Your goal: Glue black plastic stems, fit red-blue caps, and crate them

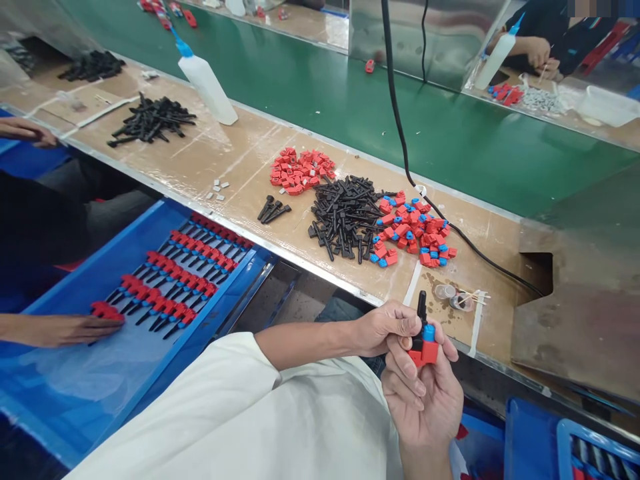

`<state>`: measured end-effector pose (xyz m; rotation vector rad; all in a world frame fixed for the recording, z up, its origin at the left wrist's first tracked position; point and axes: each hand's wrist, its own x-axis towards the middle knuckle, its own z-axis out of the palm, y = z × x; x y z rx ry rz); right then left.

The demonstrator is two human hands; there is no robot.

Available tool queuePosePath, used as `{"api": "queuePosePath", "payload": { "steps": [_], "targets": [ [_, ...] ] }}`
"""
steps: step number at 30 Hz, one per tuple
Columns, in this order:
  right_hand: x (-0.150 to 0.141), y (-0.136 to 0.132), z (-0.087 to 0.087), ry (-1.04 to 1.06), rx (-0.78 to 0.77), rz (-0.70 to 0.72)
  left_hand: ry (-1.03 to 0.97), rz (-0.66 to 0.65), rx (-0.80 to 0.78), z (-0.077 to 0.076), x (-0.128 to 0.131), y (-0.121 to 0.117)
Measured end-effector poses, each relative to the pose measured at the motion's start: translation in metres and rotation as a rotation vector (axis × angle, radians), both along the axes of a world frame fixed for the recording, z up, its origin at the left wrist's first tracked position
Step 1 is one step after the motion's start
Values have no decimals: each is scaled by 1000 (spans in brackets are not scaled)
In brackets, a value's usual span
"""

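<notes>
My left hand [380,328] reaches in from the left, its thumb and fingers pinched on a black plastic rod piece [422,305] that points upward. My right hand [425,397], palm up, has its fingers closed round a red and blue plastic piece [429,352]. Both pieces are held together over the front edge of the bench; how far they are joined is hidden by the fingers. On the bench beyond lie a pile of black rod pieces [345,212], a heap of red and blue pieces [413,227] and a heap of red pieces [300,168].
Small pots [461,300] with thin sticks stand at right. A black cable [403,133] hangs across the bench. A white squeeze bottle [207,87] stands farther back by a green belt [310,87]. At left, another person's hand [75,330] touches assembled pieces in a blue tray [245,280].
</notes>
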<state>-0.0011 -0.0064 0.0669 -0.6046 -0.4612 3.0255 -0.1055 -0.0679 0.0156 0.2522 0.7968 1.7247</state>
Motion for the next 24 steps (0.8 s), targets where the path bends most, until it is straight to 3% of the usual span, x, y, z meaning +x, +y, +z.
{"api": "queuePosePath", "payload": {
  "steps": [4,7,9,11,13,15,16,17,21,24],
  "targets": [
    [1,0,1,-40,-1,-24,-23,9,10,4,0,-2],
    [9,-8,-1,-31,22,-40,-15,-40,136,10,8,-6],
    [20,-15,-4,30,21,45,20,-96,248,15,20,-11],
    [35,-14,-11,124,48,216,90,-84,307,14,31,-14],
    [58,1,-17,131,262,261,126,-126,294,9,35,-11],
    [100,25,-15,-111,659,96,152,-271,286,4,38,-2],
    [128,37,-11,-357,895,-65,174,-352,271,2,40,2],
    [159,50,-6,-542,1001,-199,203,-435,251,1,43,6],
    [288,108,4,-1072,1196,-463,294,-606,202,-3,58,19],
    [358,148,-9,-1468,1301,-463,337,-654,182,-5,69,31]
  ]
}}
